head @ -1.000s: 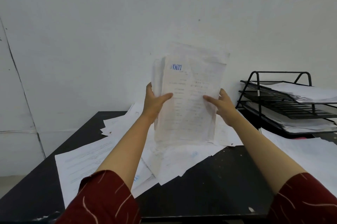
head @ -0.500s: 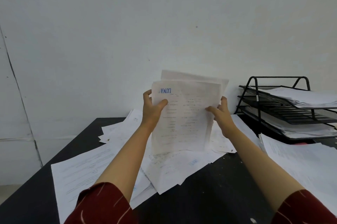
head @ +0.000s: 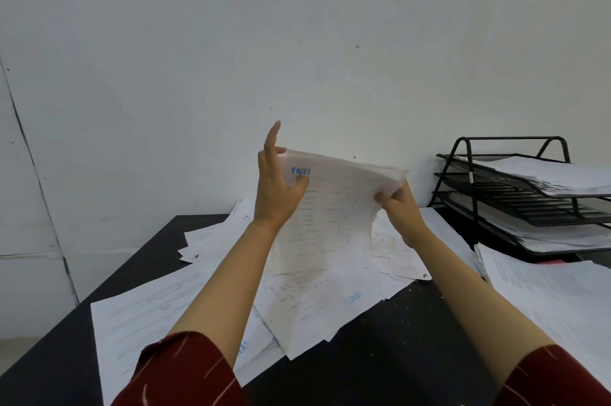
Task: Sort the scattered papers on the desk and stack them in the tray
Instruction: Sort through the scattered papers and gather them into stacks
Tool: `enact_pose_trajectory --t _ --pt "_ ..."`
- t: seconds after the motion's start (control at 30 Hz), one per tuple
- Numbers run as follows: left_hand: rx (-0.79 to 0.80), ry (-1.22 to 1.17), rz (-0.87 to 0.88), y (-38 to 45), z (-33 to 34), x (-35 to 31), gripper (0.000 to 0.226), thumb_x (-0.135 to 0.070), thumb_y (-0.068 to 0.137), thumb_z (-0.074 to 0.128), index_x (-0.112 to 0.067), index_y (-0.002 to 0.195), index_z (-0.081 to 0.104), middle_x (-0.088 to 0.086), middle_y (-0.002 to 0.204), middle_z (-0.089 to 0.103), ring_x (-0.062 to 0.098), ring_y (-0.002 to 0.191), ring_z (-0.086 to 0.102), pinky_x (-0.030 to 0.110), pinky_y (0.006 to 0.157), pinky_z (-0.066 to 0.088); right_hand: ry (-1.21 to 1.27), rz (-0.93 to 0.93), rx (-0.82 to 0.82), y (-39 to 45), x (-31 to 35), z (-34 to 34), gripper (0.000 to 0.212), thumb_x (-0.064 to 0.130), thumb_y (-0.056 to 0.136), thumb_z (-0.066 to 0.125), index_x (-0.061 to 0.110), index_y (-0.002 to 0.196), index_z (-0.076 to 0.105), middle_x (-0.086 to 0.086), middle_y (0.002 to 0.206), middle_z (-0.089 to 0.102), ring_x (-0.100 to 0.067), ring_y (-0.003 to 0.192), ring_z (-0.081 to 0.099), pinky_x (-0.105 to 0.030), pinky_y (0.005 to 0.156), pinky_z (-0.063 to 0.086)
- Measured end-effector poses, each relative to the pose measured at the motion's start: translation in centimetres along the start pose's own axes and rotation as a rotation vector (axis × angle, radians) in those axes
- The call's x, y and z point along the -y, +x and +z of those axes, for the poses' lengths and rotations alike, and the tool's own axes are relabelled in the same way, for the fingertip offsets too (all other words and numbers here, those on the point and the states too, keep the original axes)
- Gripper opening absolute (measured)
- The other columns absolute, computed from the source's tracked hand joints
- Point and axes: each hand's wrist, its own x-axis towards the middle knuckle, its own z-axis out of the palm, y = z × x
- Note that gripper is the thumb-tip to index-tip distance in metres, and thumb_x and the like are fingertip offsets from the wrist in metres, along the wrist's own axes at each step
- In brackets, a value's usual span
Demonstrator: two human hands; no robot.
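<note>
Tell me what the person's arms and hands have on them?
Both forearms are bare. Dark red sleeves with thin white streaks cover the upper arms: left sleeve, right sleeve. The left hand and right hand wear no gloves.

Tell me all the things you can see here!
held papers: one bundle, white with blue lettering, lifted above the desk between both hands.
loose papers: many, white, scattered over the desk.
tray: one, black wire, three tiers, far right of the desk, white sheets in it.
desk: one, black, under everything.
wall: one, white, behind the desk.
sleeves: two, dark red with pale streaks.
left hand: fingers straight, thumb pressing the bundle's left edge.
right hand: pinches the bundle's right edge.
</note>
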Motion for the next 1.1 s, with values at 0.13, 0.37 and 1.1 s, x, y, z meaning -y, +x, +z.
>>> enact_pose_trajectory --t 0.13,0.37,1.1 --pt "0.102 0.249 0.121 1.1 -0.5 -0.1 0.067 -0.011 0.088 0.061 -0.043 0.14 0.033 -0.001 0.123 0.034 0.007 0.105 0.054 0.008 0.062 0.054 -0.025 0.004 -0.014 0.3 0.2 0.0 0.04 0.001 0.094 0.047 0.019 0.129 0.042 -0.006 0.123 0.058 -0.021 0.108 0.06 -0.032 0.087 0.052" --pt "-0.028 0.294 0.17 1.1 -0.8 0.0 0.039 -0.006 0.09 0.059 -0.026 0.124 0.053 0.008 0.126 0.039 0.006 0.111 0.044 0.022 0.084 0.057 -0.022 -0.061 -0.057 1.0 1.0 0.3 0.026 0.01 0.094 0.052 0.017 0.118 0.045 -0.009 0.118 0.062 -0.023 0.101 0.063 -0.035 0.083 0.055" --pt "0.006 0.279 0.09 0.9 -0.9 -0.3 0.053 -0.016 0.087 0.064 -0.024 0.135 0.042 0.006 0.127 0.04 0.011 0.105 0.05 -0.003 0.063 0.044 -0.002 0.038 0.012 -1.1 -0.9 0.3 0.044 0.006 0.091 0.058 0.019 0.129 0.042 0.0 0.122 0.056 -0.017 0.111 0.056 -0.026 0.086 0.05"
